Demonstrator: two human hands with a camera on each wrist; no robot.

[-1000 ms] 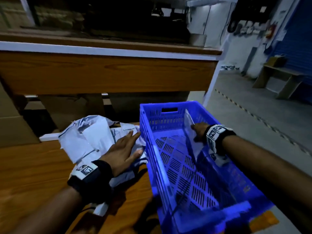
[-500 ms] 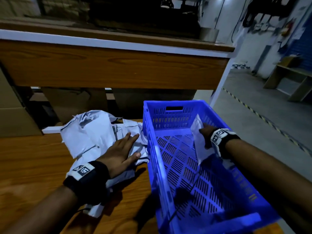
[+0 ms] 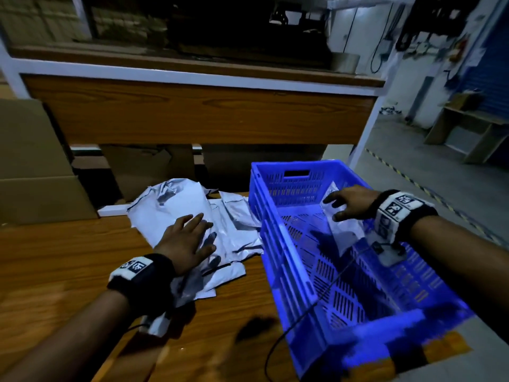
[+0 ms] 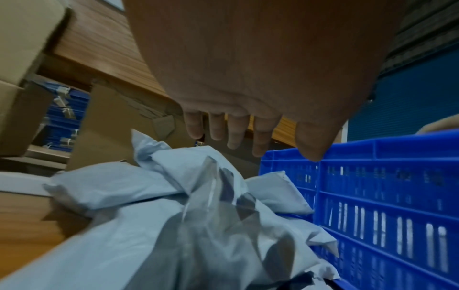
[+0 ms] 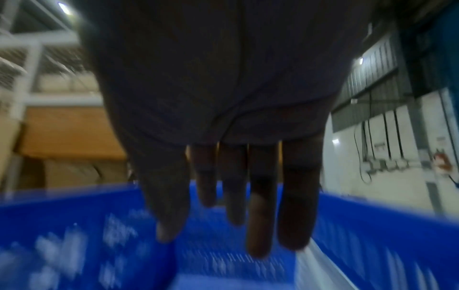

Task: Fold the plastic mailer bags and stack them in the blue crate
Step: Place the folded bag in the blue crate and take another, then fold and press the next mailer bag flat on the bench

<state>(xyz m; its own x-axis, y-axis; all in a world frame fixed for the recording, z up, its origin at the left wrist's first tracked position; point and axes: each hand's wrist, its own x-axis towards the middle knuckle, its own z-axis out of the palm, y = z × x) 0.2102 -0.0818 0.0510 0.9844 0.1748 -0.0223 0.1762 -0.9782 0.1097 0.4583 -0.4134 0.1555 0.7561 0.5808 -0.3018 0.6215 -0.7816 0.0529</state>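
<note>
Left hand lay flat, fingers straight, on unfolded bags at worktop's far edge. Right hand, fingers loose, released folded bag inside crate. Stacking step; next probably folds another.

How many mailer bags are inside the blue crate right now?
1. A folded mailer bag leans against the right wall of the blue crate, under the right hand. The unfolded pile lies outside on the table, under the left hand.

Both forearms were bare. Behind the fingers, each wrist wore a black band with white coded markers. A thin black cable trailed below.
</note>
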